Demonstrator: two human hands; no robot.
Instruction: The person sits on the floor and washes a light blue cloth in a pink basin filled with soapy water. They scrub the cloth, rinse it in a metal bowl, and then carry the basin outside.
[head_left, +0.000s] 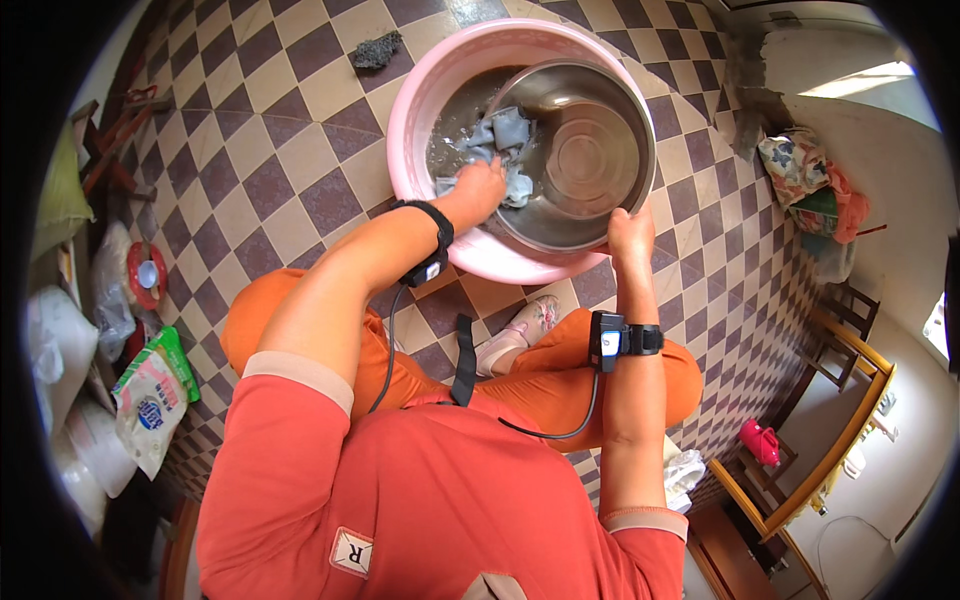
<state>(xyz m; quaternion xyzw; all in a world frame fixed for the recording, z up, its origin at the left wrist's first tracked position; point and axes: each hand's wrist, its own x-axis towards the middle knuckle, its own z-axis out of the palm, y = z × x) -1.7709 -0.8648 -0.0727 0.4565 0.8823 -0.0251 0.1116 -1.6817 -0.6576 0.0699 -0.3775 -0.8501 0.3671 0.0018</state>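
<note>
A large pink plastic tub (410, 154) stands on the floor before me with murky water (459, 112) in it. A round stainless-steel basin (592, 154) sits over its right side, tilted, with its left edge down near the water. My right hand (631, 231) grips the basin's rim at the lower right. My left hand (480, 189) is closed on a wet grey-blue cloth (511, 129) at the basin's left edge. The cloth lies bunched partly over that edge, and splashes show beside it. My left fingertips are partly hidden by the hand and the cloth.
A dark scouring pad or rag (377, 51) lies on the checkered tile floor (262, 142) beyond the tub. Plastic bags and a printed packet (154, 401) are at the left. Cloth bags (806, 176) rest by the right wall, near a wooden-edged table (832, 450).
</note>
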